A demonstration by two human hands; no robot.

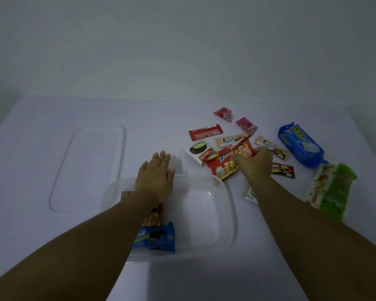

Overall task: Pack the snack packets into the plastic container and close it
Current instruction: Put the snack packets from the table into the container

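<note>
**Hands at the snack pile, container still open**

While the left hand (155, 174) lay flat with its fingers spread and loose over the far rim of the clear plastic container (224, 216), the right hand (255, 162) was out among the scattered packets, its fingers pinched shut on a red popcorn packet (226, 162) and lifting its near edge off the white table (41, 118). A slim red packet (228, 149) lay slanted across the top of that popcorn packet, and I could not tell whether the fingers held it too.

Inside the container, at its left end, sat a blue cookie packet (159, 237) with another brownish packet (153, 218) just behind it, mostly hidden under the left forearm; the right part of the tub showed only its bare floor. The clear lid (89, 168) lay flat on the table to the left, apart from the container.

Round the right hand lay the rest: a Choco Pie packet (199, 152) touching the popcorn packet's left side, a red bar (205, 131) beyond it, two beige Cream-O packets (229, 140) (271, 147), two small pink sachets (224, 113) (246, 126), a dark red packet (283, 170) just right of the wrist, a large blue pack (300, 144) and a green pack (332, 187) at the far right.
</note>
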